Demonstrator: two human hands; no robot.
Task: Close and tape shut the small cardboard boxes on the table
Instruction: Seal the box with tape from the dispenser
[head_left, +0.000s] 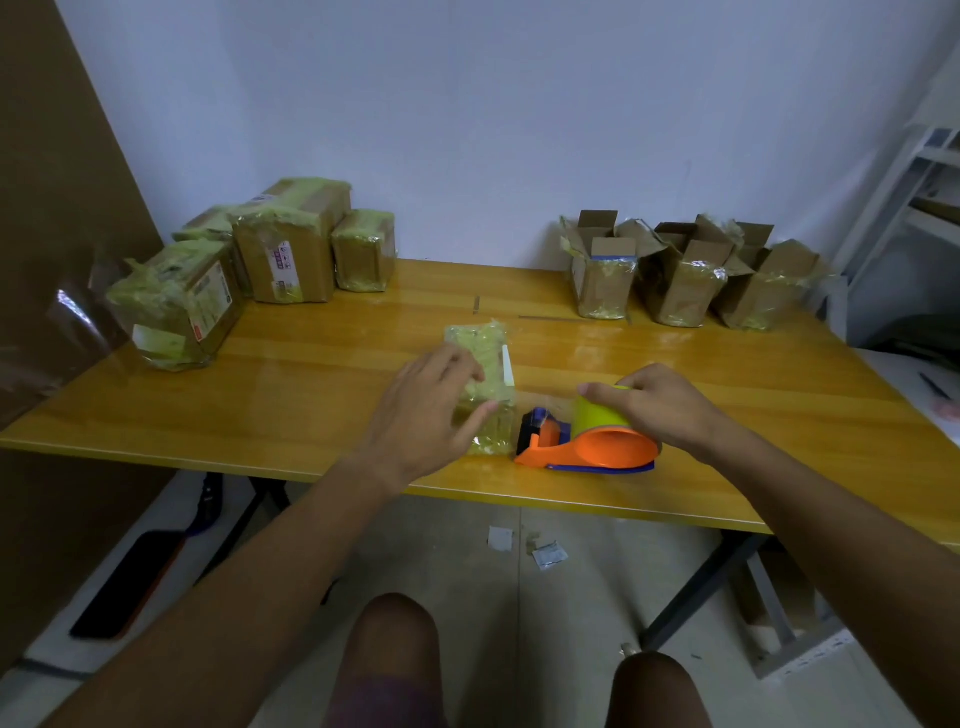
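A small cardboard box (485, 343), wrapped in yellowish tape, lies closed at the middle of the yellow table (322, 384) near its front edge. My left hand (431, 405) rests on the box's left side, fingers over its top and thumb along its near face. Right beside the box sits an orange tape dispenser (597, 449) with a yellow-green tape roll (597, 413). My right hand (654, 400) grips the roll from above, fingers curled over it. The dispenser's black and blue cutter end (535, 426) points at the box.
Three open small boxes (691, 270) with raised flaps stand at the back right. Several taped boxes (270, 249) are piled at the back left. A metal shelf (919, 176) stands at the right, brown board at the left. Paper scraps lie on the floor.
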